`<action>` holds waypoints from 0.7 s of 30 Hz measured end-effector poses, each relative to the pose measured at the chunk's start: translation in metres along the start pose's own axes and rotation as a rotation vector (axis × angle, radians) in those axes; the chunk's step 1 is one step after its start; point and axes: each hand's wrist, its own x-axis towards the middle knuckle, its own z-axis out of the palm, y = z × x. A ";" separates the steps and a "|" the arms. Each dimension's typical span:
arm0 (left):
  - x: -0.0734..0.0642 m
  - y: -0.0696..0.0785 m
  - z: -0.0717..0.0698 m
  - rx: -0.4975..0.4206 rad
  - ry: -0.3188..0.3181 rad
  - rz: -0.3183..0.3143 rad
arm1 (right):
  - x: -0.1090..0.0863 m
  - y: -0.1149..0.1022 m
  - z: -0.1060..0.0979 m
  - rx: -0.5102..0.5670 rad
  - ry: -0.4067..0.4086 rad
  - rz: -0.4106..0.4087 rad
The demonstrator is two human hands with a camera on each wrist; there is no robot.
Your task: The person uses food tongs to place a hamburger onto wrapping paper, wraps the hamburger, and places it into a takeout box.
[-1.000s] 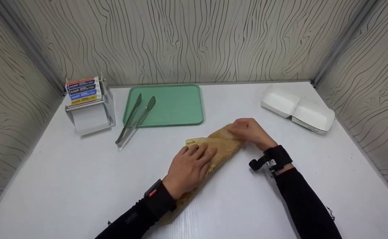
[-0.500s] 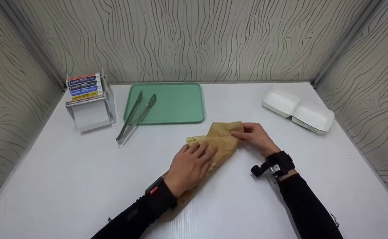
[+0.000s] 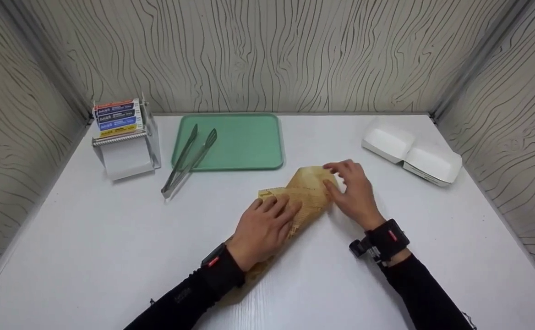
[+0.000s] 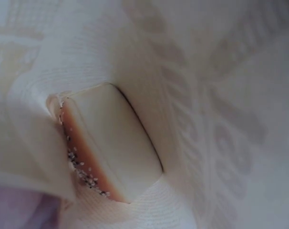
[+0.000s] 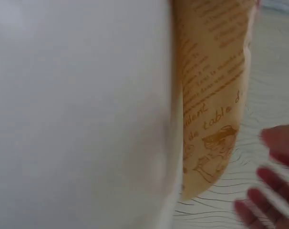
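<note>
Left hand (image 3: 260, 229) lies on paper (image 3: 311, 197); right hand (image 3: 354, 195), at its two o'clock, has fingers apart. Only left wrist view shows bun (image 4: 113, 143).

Brown printed paper (image 3: 312, 204) lies slantwise on the white table (image 3: 111, 256), folded around seeded bread (image 4: 117, 143) visible inside.

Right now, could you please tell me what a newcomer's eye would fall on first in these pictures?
Probably the brown printed paper near the middle of the head view, with the left hand resting on it and the right hand at its far end. Next comes the green tray farther back, with metal tongs lying across its near edge. The left wrist view shows what looks like a seeded bun inside the paper.
</note>
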 end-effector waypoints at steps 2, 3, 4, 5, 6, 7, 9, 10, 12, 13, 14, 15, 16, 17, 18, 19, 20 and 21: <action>0.000 0.000 0.000 -0.001 0.010 -0.004 | -0.003 -0.010 0.006 -0.019 -0.052 -0.202; 0.000 0.000 0.001 -0.002 0.014 -0.005 | -0.004 -0.014 0.009 0.000 -0.109 -0.266; 0.000 0.000 0.001 -0.004 0.015 -0.006 | -0.005 -0.017 0.012 0.020 -0.170 -0.296; 0.000 0.000 0.001 -0.010 0.015 -0.007 | -0.007 -0.018 0.015 0.029 -0.223 -0.296; 0.000 0.000 0.002 -0.023 0.014 -0.007 | -0.008 -0.019 0.017 0.040 -0.262 -0.274; 0.001 0.000 0.002 -0.032 0.009 -0.005 | -0.008 -0.019 0.019 0.057 -0.299 -0.233; 0.001 -0.001 0.002 -0.051 -0.011 -0.004 | -0.008 -0.017 0.020 0.085 -0.342 -0.127; 0.000 -0.001 0.001 -0.061 -0.023 -0.007 | -0.008 -0.016 0.021 0.081 -0.359 -0.087; 0.000 -0.001 0.000 -0.072 -0.047 -0.018 | -0.006 -0.014 0.022 0.063 -0.390 -0.035; 0.000 -0.002 0.000 -0.072 -0.059 -0.025 | -0.005 -0.014 0.022 0.058 -0.400 -0.016; 0.000 -0.002 -0.001 -0.073 -0.068 -0.031 | -0.003 -0.014 0.022 0.050 -0.403 -0.002; 0.000 -0.002 -0.001 -0.072 -0.077 -0.035 | -0.001 -0.015 0.023 0.041 -0.401 0.002; 0.000 -0.002 -0.001 -0.073 -0.083 -0.040 | 0.001 -0.016 0.024 0.039 -0.394 0.010; 0.000 -0.001 -0.001 -0.074 -0.086 -0.041 | 0.003 -0.016 0.025 0.034 -0.382 0.015; 0.000 -0.001 0.000 -0.076 -0.088 -0.042 | 0.006 -0.016 0.026 0.032 -0.368 0.020; 0.000 0.000 0.000 -0.078 -0.090 -0.042 | 0.008 -0.016 0.027 0.026 -0.355 0.022; 0.001 0.000 0.001 -0.082 -0.090 -0.041 | 0.011 -0.016 0.028 0.009 -0.343 0.023; 0.001 0.001 0.001 -0.089 -0.088 -0.041 | 0.013 -0.016 0.030 -0.013 -0.329 0.021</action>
